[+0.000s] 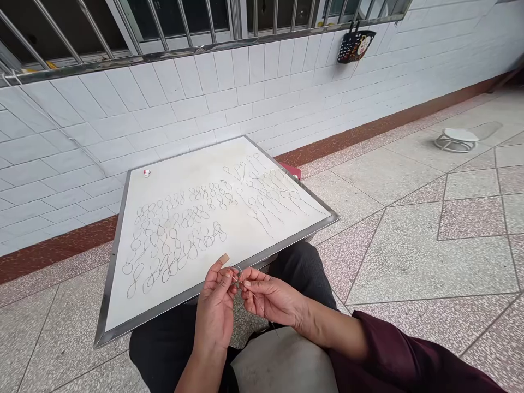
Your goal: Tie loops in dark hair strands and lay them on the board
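My left hand (215,311) pinches a thin wire (241,273) just over the near edge of the table. Tan tape is wrapped round the tip of its index finger. My right hand (275,297) is closed on the same wire, thumb against index finger. The wire bends into a small loop between the hands, and a loose tail hangs below my right hand. On the white tabletop lie rows of wires twisted into figure-eight shapes (190,215). To their right are single-looped wires with long straight tails (266,204).
The square table (184,169) has a grey metal rim and stands against a white tiled wall (229,101). A small red-and-white object (147,173) sits at its far left corner. A black basket (355,46) hangs from the window bars. A low round stool (456,140) stands at right.
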Demonstrator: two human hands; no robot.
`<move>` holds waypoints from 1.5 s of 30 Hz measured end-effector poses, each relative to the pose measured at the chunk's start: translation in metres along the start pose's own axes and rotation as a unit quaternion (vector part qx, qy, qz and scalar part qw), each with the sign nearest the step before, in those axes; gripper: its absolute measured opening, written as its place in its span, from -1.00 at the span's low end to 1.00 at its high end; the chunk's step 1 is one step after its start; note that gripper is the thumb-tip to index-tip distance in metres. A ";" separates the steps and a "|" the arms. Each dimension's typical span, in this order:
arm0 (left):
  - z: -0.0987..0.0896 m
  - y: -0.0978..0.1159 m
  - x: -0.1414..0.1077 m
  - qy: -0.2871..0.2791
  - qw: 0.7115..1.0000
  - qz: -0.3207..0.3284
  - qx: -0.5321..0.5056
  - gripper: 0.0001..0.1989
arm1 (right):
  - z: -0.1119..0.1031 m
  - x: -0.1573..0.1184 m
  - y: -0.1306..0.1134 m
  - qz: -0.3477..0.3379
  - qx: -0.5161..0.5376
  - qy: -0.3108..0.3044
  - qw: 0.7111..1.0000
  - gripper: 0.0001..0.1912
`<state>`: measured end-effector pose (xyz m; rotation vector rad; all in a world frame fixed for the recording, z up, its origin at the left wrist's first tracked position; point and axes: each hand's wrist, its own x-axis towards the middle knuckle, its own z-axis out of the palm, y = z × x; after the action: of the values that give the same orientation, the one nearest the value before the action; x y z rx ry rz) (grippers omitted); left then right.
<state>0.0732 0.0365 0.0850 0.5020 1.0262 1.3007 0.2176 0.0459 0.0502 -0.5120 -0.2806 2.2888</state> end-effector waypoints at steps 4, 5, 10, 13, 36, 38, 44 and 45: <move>0.001 0.007 0.000 -0.006 0.999 0.031 0.024 -0.53 | -0.002 0.001 0.001 0.008 -0.030 -0.001 1.000 -0.72; 0.001 0.008 0.000 -0.006 0.999 0.033 0.026 -0.52 | -0.002 0.001 0.001 0.011 -0.034 -0.003 0.999 -0.72; 0.001 0.011 -0.001 0.000 0.999 0.027 0.032 -0.50 | -0.001 0.000 0.000 0.014 -0.043 -0.005 0.999 -0.71; 0.001 0.012 -0.001 0.008 0.999 0.029 0.022 -0.53 | 0.002 -0.004 -0.001 0.008 -0.054 -0.012 0.998 -0.70; 0.004 0.012 -0.005 0.028 0.998 0.054 0.009 -0.36 | 0.006 -0.003 0.001 -0.045 -0.114 -0.042 0.992 -0.64; 0.004 0.013 -0.006 0.025 0.998 0.049 0.018 -0.37 | 0.007 -0.003 0.001 -0.053 -0.117 -0.039 0.991 -0.63; 0.000 0.010 -0.010 0.009 0.992 0.071 0.104 -0.45 | 0.006 -0.006 0.000 -0.053 -0.123 -0.023 0.991 -0.63; -0.002 0.009 -0.011 0.007 0.991 0.070 0.113 -0.46 | 0.006 -0.006 0.000 -0.056 -0.130 -0.017 0.990 -0.62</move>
<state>0.0675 0.0279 0.0953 0.7497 1.1747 1.3196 0.2184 0.0411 0.0570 -0.5728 -0.6152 2.1641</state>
